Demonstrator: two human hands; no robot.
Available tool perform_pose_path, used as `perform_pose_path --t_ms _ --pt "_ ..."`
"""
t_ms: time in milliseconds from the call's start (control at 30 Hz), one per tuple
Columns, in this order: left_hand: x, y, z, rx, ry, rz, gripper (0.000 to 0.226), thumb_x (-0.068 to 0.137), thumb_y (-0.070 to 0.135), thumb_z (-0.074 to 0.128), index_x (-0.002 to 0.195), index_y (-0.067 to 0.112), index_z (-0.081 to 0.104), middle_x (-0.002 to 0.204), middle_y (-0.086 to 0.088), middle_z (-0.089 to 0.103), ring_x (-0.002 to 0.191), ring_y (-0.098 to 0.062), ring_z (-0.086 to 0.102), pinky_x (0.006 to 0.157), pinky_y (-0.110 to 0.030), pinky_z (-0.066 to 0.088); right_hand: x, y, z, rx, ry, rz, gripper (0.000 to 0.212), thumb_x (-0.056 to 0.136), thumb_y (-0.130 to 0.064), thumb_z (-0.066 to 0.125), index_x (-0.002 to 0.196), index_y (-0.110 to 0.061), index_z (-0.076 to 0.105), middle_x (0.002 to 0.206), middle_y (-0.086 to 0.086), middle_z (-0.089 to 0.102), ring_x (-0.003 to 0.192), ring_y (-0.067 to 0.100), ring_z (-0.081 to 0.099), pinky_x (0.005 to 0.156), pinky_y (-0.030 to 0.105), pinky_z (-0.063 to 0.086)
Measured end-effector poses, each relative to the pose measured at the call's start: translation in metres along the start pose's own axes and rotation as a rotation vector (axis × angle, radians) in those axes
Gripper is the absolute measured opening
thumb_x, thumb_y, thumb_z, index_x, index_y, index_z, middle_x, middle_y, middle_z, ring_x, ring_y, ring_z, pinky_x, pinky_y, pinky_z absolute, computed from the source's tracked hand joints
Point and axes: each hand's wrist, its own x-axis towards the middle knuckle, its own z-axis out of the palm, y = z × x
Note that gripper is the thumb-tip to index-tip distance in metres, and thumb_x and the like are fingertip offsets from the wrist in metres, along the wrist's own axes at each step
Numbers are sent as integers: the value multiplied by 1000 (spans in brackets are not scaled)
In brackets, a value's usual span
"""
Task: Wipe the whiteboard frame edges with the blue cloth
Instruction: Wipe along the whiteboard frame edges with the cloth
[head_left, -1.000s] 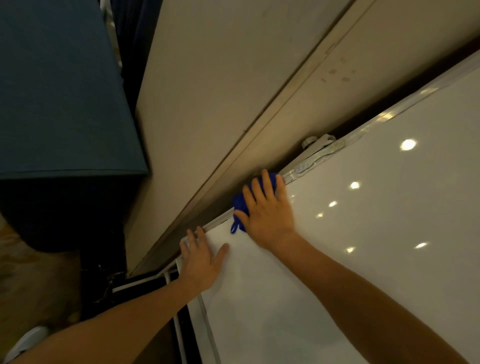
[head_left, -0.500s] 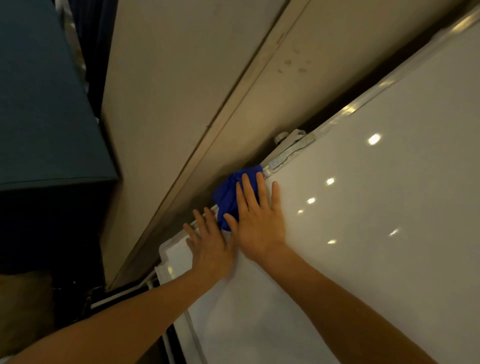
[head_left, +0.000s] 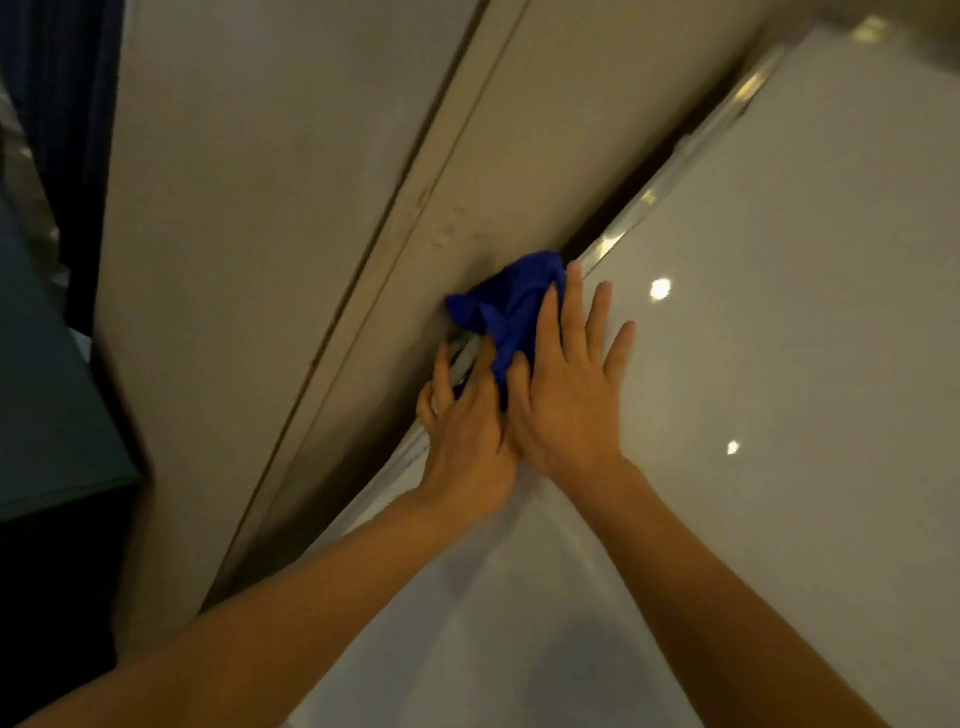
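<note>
Mid-wipe, the blue cloth (head_left: 511, 306) is pressed onto the frame (head_left: 649, 200) by the flat right hand (head_left: 566, 395); whether the left hand (head_left: 467, 436) grips cannot be told. A slide toward 1 o'clock is needed next.

Two bare arms in shot, nothing else of the person. The left hand (head_left: 467, 447) and right hand (head_left: 566, 410) are both uncovered, with long, slim fingers and nails that look short, though the picture is too soft to be sure. Knuckles and faint tendon lines show across the back of the right one. The left forearm (head_left: 260, 639) and right forearm (head_left: 727, 597) are bare right down to the frame's bottom edge, smooth and lean, narrowing at the wrists.
</note>
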Motion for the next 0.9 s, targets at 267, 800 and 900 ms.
perform_pose_path --t_ms 267,800,900 --pt "51 27 -2 324 -92 136 72 91 49 35 154 20 16 162 -10 20 150 -33 8 120 -49 11 65 33 -11 -35 -134 -67 60 101 -37 30 155 -16 16 164 14 8 150 35 -1 120 52 -1" --pt "-7 -59 -18 286 -376 243 83 97 41 40 146 21 -24 158 -3 -27 150 -19 -13 119 -30 0 33 25 14 -87 -130 -417 60 86 -18 65 143 -18 46 151 13 42 146 37 22 118 52 20" --pt "-2 -56 -30 276 -343 256 83 92 38 54 151 17 -2 162 -8 1 150 -24 8 118 -37 14 20 24 18 -81 -185 -399 52 97 -33 51 146 -18 42 155 8 37 150 31 13 121 51 16"
